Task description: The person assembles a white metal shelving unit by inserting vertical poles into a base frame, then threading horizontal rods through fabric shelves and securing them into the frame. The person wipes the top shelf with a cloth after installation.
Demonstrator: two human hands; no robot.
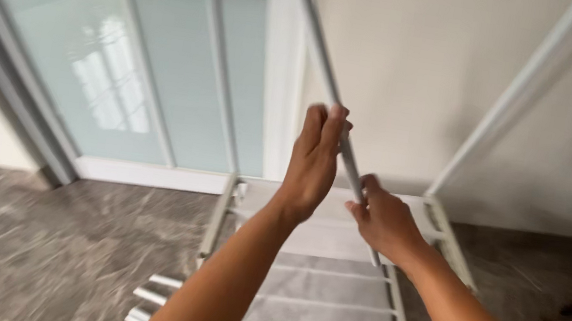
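Hands grip a long pale metal tube (pixel 327 77) slanting up past a white wall. Left hand (pixel 313 161) wraps it higher, fingers pressed together; right hand (pixel 385 223) clasps it lower, above a white rack frame (pixel 218 218) on the floor. Tube looks light, rigid, smooth, likely slippery; best held mid-length, two-handed.

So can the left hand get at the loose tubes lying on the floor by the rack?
Probably, but not as it stands: the left hand grips the pole, while the tubes lie unobstructed below.
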